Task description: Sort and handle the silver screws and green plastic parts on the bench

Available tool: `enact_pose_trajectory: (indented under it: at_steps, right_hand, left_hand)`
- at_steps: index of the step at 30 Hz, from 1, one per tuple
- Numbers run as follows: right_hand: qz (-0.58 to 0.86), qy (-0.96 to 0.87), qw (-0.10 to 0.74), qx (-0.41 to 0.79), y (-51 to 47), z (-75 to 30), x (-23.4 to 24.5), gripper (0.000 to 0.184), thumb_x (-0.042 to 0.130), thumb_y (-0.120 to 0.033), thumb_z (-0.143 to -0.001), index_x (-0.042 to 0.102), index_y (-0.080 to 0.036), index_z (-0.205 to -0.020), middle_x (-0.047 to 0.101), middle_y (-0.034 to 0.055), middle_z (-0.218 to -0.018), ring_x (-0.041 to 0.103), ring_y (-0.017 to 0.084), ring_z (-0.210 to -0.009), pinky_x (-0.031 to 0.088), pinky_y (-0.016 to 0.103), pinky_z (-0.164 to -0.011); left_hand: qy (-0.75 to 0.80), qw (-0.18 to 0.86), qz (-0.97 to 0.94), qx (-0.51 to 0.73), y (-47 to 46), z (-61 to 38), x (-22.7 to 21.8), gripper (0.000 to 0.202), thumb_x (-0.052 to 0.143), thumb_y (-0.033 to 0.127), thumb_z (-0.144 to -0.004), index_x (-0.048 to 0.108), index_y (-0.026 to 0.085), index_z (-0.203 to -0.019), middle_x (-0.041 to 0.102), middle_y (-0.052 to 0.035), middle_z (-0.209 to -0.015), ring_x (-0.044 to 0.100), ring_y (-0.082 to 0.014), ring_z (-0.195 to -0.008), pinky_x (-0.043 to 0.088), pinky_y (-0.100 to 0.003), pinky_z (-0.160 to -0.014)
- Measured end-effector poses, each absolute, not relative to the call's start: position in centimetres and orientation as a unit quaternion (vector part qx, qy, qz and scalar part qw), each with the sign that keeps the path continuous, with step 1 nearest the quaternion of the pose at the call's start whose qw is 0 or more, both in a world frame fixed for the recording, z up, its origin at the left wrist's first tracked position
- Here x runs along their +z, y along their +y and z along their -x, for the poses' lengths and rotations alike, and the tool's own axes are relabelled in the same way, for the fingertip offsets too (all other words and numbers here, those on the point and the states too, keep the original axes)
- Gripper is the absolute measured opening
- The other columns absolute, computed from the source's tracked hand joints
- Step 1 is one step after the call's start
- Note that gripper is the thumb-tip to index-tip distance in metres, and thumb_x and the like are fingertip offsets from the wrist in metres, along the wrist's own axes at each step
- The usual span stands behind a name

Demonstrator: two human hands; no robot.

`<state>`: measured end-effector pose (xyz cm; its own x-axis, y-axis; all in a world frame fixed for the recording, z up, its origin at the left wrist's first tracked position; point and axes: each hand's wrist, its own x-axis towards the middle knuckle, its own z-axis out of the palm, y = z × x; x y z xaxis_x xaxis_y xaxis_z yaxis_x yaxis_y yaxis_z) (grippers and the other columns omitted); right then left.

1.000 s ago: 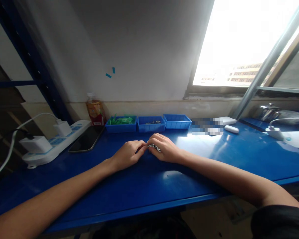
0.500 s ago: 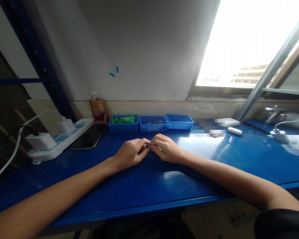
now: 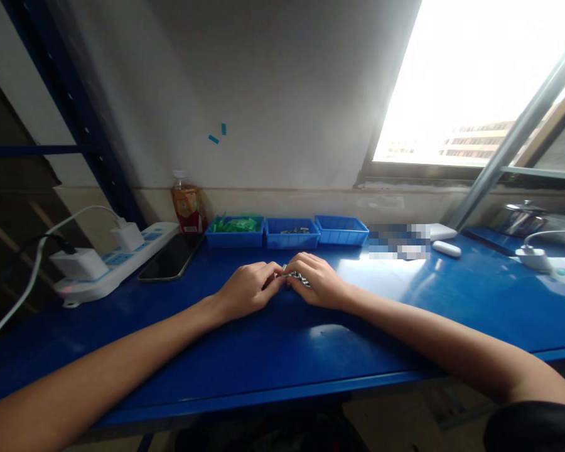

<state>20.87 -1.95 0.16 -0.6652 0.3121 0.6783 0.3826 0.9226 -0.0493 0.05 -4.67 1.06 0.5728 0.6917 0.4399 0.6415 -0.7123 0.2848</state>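
Observation:
Above the middle of the blue tabletop, my left hand and my right hand meet fingertip to fingertip. Between them is a small silvery metal piece with a ridged, chain-like look; its exact kind is too small to tell. Thumb and fingers of my right hand are closed on it, and part of it shows under that palm. My left thumb and index finger pinch its left end, which the fingertips mostly hide.
Behind my hands stand three blue bins: one with green pieces, one with small metal parts, one at right. Leftward are a drink bottle, a phone and a power strip. A white case lies rightward.
Both hands stay in nearly the same place. Slightly more of the metal piece shows beneath my right hand, and the fingertips have shifted a little. The whole view has moved slightly.

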Motion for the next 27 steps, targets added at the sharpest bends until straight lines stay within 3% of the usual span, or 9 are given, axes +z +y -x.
enact_pose_trajectory:
  at_steps: [4,11,19,27]
  right_hand:
    - [0.204,-0.905,0.371,-0.048,-1.8,-20.89,0.04,0.01,0.047,-0.026,-0.093,0.054,-0.019,-0.092,0.06,0.0062,-0.083,0.055,0.017,-0.074,0.045,0.03,-0.069]
    - [0.199,-0.912,0.355,-0.041,-1.69,-20.85,-0.04,0.014,0.045,-0.025,-0.094,0.055,-0.018,-0.088,0.061,0.0061,-0.079,0.056,0.016,-0.073,0.045,0.029,-0.069]
    - [0.203,-0.909,0.362,-0.034,-2.1,-20.94,0.29,0.012,0.051,-0.026,-0.089,0.051,-0.019,-0.098,0.061,0.0059,-0.085,0.056,0.017,-0.075,0.046,0.03,-0.068]
    - [0.189,-0.916,0.351,-0.044,-2.03,-20.94,0.12,0.008,0.049,-0.024,-0.091,0.053,-0.02,-0.097,0.062,0.0065,-0.088,0.058,0.017,-0.08,0.046,0.03,-0.072]
  left_hand:
    - [0.383,0.045,-0.877,0.288,-4.78,-0.12,1.1,0.023,0.049,0.035,-0.089,0.053,0.019,-0.105,0.061,0.0003,-0.076,0.057,-0.0127,-0.065,0.043,-0.022,-0.06]
    - [0.375,0.018,-0.886,0.273,-4.71,0.06,0.95,0.017,0.049,0.03,-0.089,0.055,0.019,-0.099,0.06,-0.0005,-0.075,0.056,-0.0123,-0.064,0.04,-0.02,-0.055]
    - [0.373,0.018,-0.886,0.275,-4.64,0.14,0.87,0.018,0.047,0.031,-0.091,0.057,0.018,-0.097,0.061,-0.0013,-0.075,0.057,-0.0132,-0.066,0.042,-0.023,-0.061]
    - [0.364,0.016,-0.896,0.255,-4.58,0.2,0.97,0.024,0.04,0.032,-0.094,0.059,0.018,-0.094,0.064,-0.0035,-0.079,0.06,-0.0157,-0.072,0.042,-0.026,-0.067]
